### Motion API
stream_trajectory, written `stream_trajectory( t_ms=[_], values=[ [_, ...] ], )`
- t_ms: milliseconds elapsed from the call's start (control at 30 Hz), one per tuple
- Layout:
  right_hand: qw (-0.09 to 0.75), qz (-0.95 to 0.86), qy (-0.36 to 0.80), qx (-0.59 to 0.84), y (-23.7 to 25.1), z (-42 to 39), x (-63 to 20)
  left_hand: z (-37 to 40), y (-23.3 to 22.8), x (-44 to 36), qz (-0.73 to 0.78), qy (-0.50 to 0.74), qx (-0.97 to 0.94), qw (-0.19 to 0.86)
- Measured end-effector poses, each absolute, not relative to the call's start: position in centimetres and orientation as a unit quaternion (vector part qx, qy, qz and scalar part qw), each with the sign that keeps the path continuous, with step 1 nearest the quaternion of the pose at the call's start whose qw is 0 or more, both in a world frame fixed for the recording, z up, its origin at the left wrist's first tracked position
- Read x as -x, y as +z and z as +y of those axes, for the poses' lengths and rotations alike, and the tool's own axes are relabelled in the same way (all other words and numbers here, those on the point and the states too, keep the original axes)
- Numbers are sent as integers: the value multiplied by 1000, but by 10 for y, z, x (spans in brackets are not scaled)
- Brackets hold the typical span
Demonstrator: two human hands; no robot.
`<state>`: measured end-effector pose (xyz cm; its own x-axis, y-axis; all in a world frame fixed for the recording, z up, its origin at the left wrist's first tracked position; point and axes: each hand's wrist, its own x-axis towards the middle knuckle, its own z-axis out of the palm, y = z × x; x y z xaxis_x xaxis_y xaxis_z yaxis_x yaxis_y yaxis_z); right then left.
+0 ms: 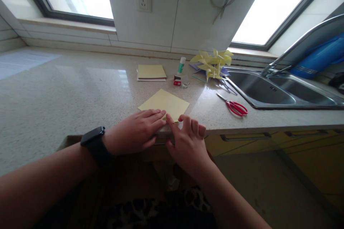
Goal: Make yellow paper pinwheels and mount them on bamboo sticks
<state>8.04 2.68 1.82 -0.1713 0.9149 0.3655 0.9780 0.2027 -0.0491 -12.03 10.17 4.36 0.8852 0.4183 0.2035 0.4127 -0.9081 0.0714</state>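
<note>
A yellow sheet of paper (166, 102) lies turned cornerwise at the counter's front edge, its near corner under my fingers. My left hand (137, 128), with a black watch (94, 139) on the wrist, rests flat with its fingers stretched over the sheet's near left side. From the right, my right hand (188, 137) touches the paper's near edge with its extended index fingertip. The other fingers of that hand are bent and apart from the paper, with nothing visible in them. Both hands' fingertips almost meet. Whether the near edge is creased is hidden by the fingers.
Behind the sheet are a stack of paper (152, 72), a glue stick (181, 65), a small red box (177, 81) and a clear tape roll (185, 85). Yellow pinwheels (212, 62) lie by the sink (258, 87). Red-handled scissors (235, 107) rest at right. Printed sheets (24, 62) are far left.
</note>
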Motion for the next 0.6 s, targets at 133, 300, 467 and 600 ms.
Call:
stream_trajectory(
  t_ms=[133,300,467,600],
  values=[
    [181,-757,-91,621,18,17,-79,101,44,120,222,103,-969,10],
    [204,-750,-98,621,16,11,-79,100,44,121,222,94,-970,4],
    [195,-747,-103,627,17,14,-76,101,43,121,217,103,-971,2],
    [195,-751,-103,623,20,14,-74,101,43,121,218,102,-971,6]
  ],
)
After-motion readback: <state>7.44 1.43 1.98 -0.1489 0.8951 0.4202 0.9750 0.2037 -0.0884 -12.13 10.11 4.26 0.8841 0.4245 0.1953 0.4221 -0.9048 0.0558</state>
